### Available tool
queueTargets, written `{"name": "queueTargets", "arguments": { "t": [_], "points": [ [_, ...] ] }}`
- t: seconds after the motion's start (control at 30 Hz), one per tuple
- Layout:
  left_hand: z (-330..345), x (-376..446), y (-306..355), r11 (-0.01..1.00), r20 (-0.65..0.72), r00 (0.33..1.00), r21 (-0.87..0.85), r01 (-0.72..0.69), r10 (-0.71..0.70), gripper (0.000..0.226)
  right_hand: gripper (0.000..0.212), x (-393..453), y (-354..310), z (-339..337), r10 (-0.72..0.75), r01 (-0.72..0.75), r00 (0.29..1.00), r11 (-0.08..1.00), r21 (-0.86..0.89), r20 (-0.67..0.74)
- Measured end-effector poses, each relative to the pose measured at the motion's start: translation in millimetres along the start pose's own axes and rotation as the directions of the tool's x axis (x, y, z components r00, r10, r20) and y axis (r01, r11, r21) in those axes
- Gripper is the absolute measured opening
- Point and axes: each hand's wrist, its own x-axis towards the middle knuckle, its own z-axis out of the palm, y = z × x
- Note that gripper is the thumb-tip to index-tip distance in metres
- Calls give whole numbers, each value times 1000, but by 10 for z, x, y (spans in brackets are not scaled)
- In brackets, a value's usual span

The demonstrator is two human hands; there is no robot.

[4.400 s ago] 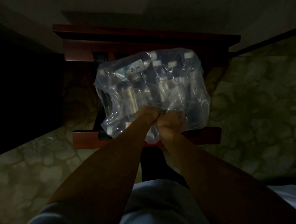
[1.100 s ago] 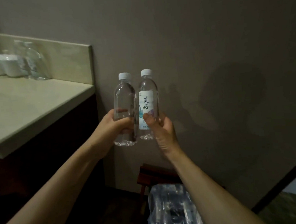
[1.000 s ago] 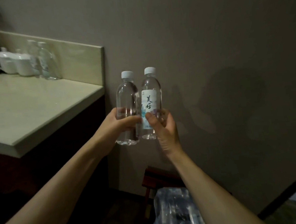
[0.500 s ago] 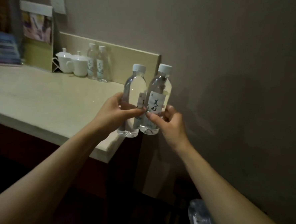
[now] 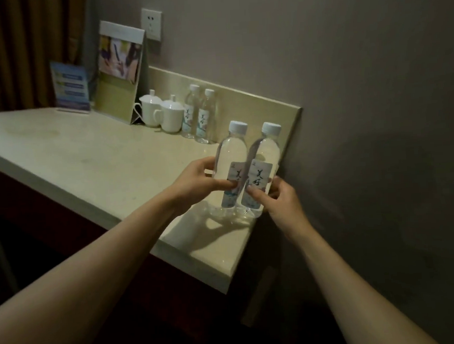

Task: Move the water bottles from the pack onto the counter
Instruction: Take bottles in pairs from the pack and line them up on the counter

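Two clear water bottles with white caps stand side by side, bases on or just above the right end of the pale stone counter (image 5: 92,164). My left hand (image 5: 197,183) grips the left bottle (image 5: 231,155) around its label. My right hand (image 5: 278,198) holds the right bottle (image 5: 266,156) low on its label. Both bottles are upright and touch each other. The pack is out of view.
Two more water bottles (image 5: 198,115) stand against the backsplash, beside two white lidded cups (image 5: 161,113). A standing card (image 5: 120,72) and a blue sign (image 5: 70,87) sit further left. The counter's right edge meets the grey wall (image 5: 348,84).
Both hands carried the two bottles left and down from in front of the wall to the counter's right end. The pack dropped out of view.
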Motion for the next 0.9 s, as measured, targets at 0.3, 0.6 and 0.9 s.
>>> {"name": "queueTargets", "arguments": {
  "t": [0.3, 0.6, 0.9],
  "points": [
    [-363, 858, -256, 999, 7, 999, -2, -33, 33, 38, 39, 861, 205, 294, 23, -25, 1000, 997, -78, -16],
    [-774, 1374, -480, 997, 106, 992, 19, -74, 72, 45, 49, 1343, 341, 681, 63, -78, 992, 986, -149, -107],
    [-884, 1617, -641, 999, 132, 991, 44, -4, -2, 49, 58, 1325, 257, 1016, 192, -272, 917, 942, -195, -351]
  ]
}}
